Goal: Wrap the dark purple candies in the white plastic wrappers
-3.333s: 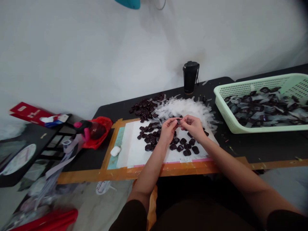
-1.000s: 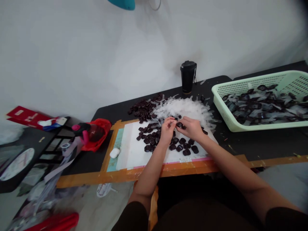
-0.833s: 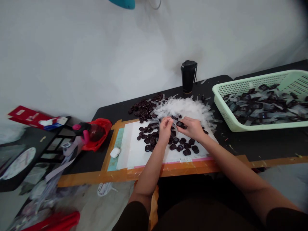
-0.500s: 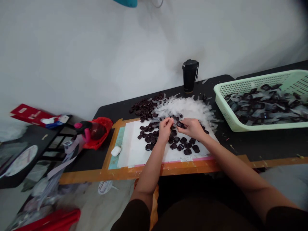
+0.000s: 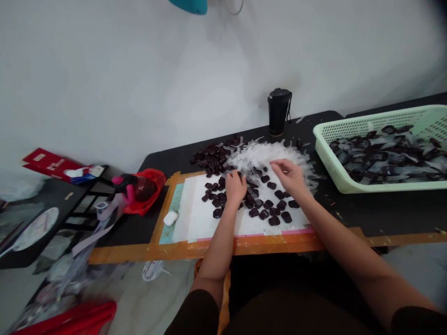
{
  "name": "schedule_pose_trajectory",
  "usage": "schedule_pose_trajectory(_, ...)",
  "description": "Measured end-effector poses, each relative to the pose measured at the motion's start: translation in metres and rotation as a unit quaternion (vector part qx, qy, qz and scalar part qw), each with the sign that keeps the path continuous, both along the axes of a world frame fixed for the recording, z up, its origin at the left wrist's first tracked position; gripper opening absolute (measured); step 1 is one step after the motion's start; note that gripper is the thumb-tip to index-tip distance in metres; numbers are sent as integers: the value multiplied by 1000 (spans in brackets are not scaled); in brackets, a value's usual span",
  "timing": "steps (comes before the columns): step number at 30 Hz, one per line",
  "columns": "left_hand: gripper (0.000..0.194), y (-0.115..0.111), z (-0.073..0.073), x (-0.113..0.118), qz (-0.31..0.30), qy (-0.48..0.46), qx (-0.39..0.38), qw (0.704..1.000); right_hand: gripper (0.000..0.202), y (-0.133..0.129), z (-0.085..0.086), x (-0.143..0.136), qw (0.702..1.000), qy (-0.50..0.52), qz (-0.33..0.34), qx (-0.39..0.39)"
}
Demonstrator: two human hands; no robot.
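Now that they've parted, left hand (image 5: 236, 189) is among dark pieces (image 5: 217, 213), right hand (image 5: 292, 177) beside white strips (image 5: 260, 154) — both grips unclear.

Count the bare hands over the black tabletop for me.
2: the left hand among small, glossy, dark rounded-rectangular pieces, the right hand at the near side of the heap of translucent white strips. Neither is hidden.

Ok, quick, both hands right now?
Left hand: over dark pieces; fingertips hidden, grip can't be told.
Right hand: partly open by the white strips, nothing visibly held.
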State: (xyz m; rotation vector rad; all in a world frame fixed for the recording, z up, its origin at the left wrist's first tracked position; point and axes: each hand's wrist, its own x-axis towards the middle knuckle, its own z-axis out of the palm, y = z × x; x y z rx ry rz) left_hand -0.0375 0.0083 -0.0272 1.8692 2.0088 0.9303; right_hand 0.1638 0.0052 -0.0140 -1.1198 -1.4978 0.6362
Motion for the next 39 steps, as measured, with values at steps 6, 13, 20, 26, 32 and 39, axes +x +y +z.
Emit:
schedule_pose_trajectory(6, 19, 0, 0, 10, -86, -154, 11, 984, 23, -3, -26, -19, 952, -297, 80, 0)
schedule_pose_trajectory(13, 14, -13, 33, 3, -160, -122, 75, 977, 33, 4, -28, -9, 974, -213, 58, -44)
schedule_pose_trajectory(20, 11, -19, 30, 7, -394, -3, -88, 915, 31, 7, -13, -2, 971, 147, 144, -123)
schedule_pose_trajectory(26, 20, -25, 23, 16, -390, 104, -101, 909, 32, 9, -12, 0, 948, 232, 153, -153)
schedule_pose_trajectory(32, 20, -26, 21, 15, -371, 77, -79, 922, 31, 9, -12, 1, 936, 267, 155, -168)
schedule_pose_trajectory(39, 13, -16, 13, 17, -320, 6, -39, 947, 31, 8, -9, 0, 922, 315, 157, -162)
